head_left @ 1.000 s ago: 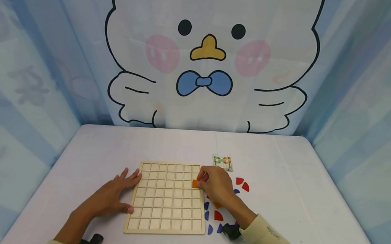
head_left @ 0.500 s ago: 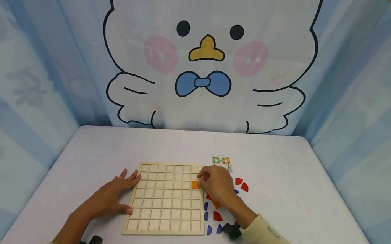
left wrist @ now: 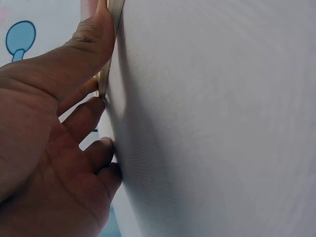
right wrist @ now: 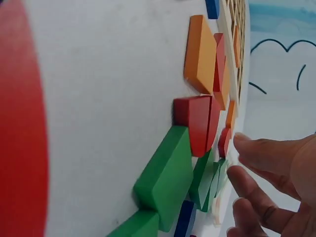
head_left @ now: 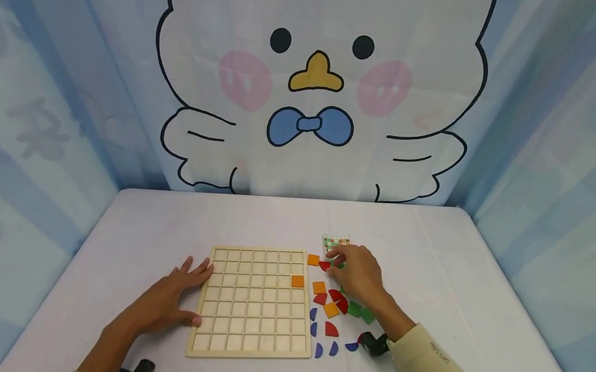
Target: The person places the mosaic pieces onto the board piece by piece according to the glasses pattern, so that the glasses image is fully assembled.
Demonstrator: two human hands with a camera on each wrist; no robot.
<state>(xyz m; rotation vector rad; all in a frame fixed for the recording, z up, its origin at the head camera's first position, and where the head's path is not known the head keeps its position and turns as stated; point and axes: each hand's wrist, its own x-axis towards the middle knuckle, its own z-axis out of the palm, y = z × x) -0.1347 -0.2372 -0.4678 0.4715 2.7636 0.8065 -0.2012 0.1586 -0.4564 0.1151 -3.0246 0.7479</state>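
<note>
A wooden grid board (head_left: pixel 245 358) lies on the white table. One orange square tile (head_left: pixel 297 281) sits flat in a compartment near its right edge. My left hand (head_left: pixel 160 300) rests spread along the board's left edge, the thumb (left wrist: pixel 91 42) touching the rim in the left wrist view. Right of the board my right hand (head_left: pixel 359 275) hovers over loose pieces, its thumb and fingers apart. Below those fingertips lie a red piece (head_left: pixel 325 266) and some green ones, partly hidden by the hand. Nothing shows between thumb and fingers in the right wrist view.
A small pattern card (head_left: pixel 337 239) lies behind my right hand, partly covered. Orange squares (head_left: pixel 318 287), red quarter pieces (head_left: pixel 331 329), blue half-round pieces (head_left: pixel 319 350) and green squares (head_left: pixel 367 315) are scattered right of the board. A printed curtain (head_left: pixel 304 169) hangs behind the table.
My right hand has let go of the orange square, which now lies in its compartment. That hand has moved right to the loose pieces near the card. The left hand stays in place.
</note>
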